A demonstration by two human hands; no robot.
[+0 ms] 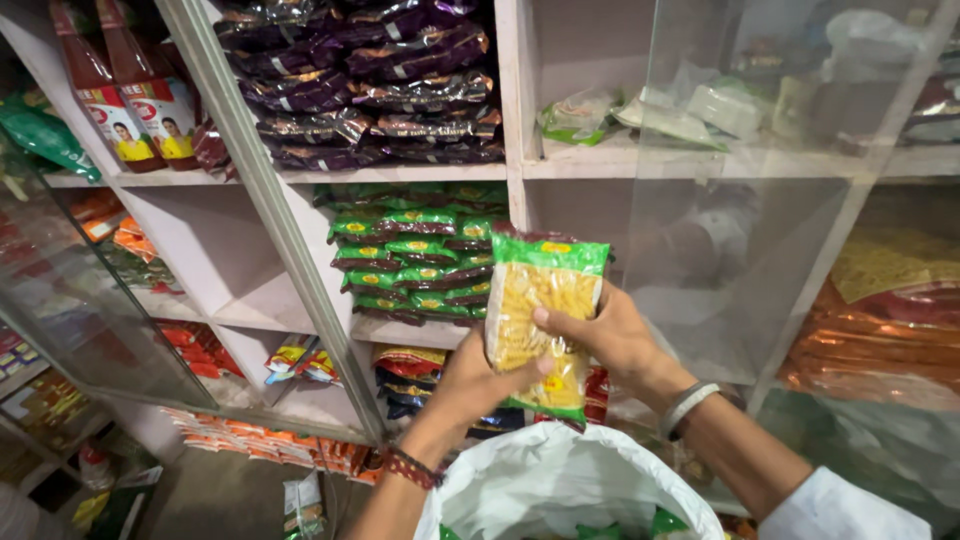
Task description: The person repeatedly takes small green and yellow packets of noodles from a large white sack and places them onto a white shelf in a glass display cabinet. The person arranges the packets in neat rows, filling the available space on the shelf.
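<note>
Right now both hands hold one packet, a clear pouch of yellow snack pieces with green bands at top and bottom, up in front of the shelves. The packet stands nearly upright, its long axis running top to bottom and leaning a little to the left at the foot. The right hand comes in from the right side and pinches the packet at mid-height, thumb pressed across the front, the other fingers behind it and out of sight. The left hand takes it from below and to the left, fingers closed round the lower left edge, so that grip sits lower than the right one. Both are equally close; neither is free.

Directly behind the packet, a little to the left, lies a stack of matching green packets on the middle shelf, so the held packet sits just out from that compartment and to its right. Straight below the hands gapes a white sack, with a few green packets showing inside at the bottom edge.

The packet's lower band is partly covered by the left hand. An open glass door on the right blurs what lies behind it, and the sack's bottom is cut off by the frame.
</note>
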